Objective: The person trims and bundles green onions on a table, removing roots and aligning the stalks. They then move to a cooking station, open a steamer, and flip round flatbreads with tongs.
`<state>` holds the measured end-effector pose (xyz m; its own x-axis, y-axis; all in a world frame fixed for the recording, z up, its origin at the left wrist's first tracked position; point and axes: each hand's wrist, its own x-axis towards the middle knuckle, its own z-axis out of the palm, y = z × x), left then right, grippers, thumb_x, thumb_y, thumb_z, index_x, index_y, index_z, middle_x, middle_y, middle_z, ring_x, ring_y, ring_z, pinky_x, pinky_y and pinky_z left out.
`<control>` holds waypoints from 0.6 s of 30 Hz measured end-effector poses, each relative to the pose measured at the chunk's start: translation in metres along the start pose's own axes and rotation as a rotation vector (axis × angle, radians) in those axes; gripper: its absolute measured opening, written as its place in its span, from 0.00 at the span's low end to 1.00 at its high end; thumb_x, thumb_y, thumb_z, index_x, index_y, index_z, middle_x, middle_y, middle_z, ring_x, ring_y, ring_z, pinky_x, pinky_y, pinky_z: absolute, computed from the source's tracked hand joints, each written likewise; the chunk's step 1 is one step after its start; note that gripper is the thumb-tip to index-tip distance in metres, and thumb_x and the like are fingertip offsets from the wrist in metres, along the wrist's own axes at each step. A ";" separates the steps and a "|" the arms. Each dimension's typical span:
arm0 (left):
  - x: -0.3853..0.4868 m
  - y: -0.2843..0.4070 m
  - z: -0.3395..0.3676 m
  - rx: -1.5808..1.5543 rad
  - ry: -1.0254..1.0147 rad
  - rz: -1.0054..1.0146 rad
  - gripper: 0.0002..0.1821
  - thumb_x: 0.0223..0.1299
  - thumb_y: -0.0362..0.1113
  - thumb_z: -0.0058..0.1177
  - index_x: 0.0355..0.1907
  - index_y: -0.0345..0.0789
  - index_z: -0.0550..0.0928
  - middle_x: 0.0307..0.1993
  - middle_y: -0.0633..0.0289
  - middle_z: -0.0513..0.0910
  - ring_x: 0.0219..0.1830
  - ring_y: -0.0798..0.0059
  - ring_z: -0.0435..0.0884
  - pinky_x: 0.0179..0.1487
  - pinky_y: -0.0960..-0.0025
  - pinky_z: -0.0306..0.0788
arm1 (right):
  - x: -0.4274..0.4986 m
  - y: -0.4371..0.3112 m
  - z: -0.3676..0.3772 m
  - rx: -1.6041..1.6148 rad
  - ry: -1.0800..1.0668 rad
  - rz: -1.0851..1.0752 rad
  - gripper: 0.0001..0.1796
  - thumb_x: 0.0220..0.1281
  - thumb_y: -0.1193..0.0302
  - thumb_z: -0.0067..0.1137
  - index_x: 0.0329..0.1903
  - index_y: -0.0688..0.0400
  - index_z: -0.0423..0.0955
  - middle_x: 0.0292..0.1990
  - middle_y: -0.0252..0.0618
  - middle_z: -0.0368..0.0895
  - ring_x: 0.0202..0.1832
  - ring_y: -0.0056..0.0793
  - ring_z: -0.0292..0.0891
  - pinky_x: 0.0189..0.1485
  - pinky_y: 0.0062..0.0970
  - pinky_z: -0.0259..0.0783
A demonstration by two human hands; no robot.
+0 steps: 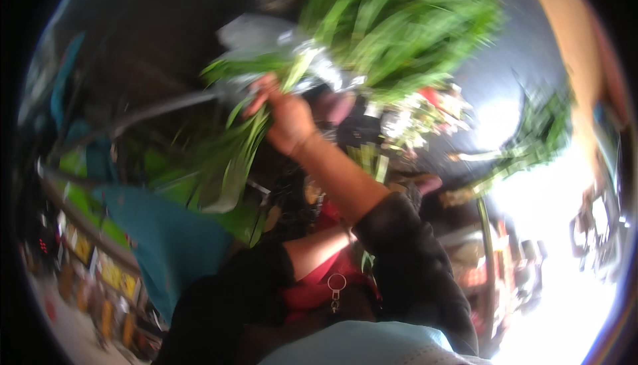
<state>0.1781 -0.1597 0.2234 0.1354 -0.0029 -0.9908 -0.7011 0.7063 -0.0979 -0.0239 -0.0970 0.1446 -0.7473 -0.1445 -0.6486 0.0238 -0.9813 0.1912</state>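
My right hand reaches across to the left, fingers closed around a small bunch of long-leaved greens. The leaves hang down below the fist, blurred by motion. Just beyond the hand lie clear plastic wrap and a large heap of leafy greens. My left forearm comes in low from the left over red cloth. Behind my right sleeve the left hand itself is hidden, so what it holds does not show.
Pale stems and roots lie by the heap on the dark table. Darker greens sit at its right. A teal cloth hangs at left over bright green material. A thin grey bar crosses there. A key ring dangles before me.
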 end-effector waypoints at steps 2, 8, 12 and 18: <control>0.009 0.003 -0.005 0.021 -0.001 0.021 0.13 0.57 0.42 0.54 0.19 0.42 0.72 0.15 0.68 0.73 0.13 0.79 0.69 0.19 0.76 0.62 | -0.051 -0.029 0.027 -0.023 -0.018 -0.013 0.21 0.68 0.57 0.41 0.28 0.59 0.71 0.25 0.35 0.71 0.27 0.28 0.71 0.40 0.29 0.69; 0.023 -0.004 0.013 -0.156 -0.151 -0.114 0.13 0.58 0.42 0.54 0.19 0.42 0.72 0.15 0.68 0.73 0.14 0.79 0.69 0.19 0.76 0.62 | -0.299 -0.121 0.037 -0.260 0.454 -0.384 0.17 0.65 0.58 0.49 0.33 0.60 0.70 0.16 0.27 0.63 0.18 0.17 0.61 0.24 0.20 0.62; 0.000 0.023 0.033 -0.328 -0.516 -0.185 0.15 0.62 0.43 0.50 0.20 0.45 0.68 0.15 0.72 0.67 0.14 0.83 0.65 0.19 0.79 0.63 | -0.554 -0.136 0.045 -0.212 0.909 -0.659 0.10 0.63 0.63 0.52 0.33 0.56 0.71 0.19 0.23 0.63 0.19 0.14 0.57 0.23 0.18 0.58; -0.079 0.142 0.133 -0.109 -0.548 0.029 0.18 0.66 0.43 0.44 0.18 0.43 0.64 0.14 0.76 0.60 0.14 0.87 0.58 0.18 0.81 0.60 | -0.820 -0.022 0.073 -0.280 1.327 -1.095 0.14 0.64 0.62 0.49 0.33 0.60 0.73 0.15 0.26 0.66 0.16 0.14 0.62 0.21 0.16 0.58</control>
<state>0.1613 0.0348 0.3001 0.4384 0.4042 -0.8028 -0.7747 0.6229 -0.1094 0.5399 0.0524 0.7258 0.5070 0.6877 -0.5197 0.1338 -0.6584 -0.7406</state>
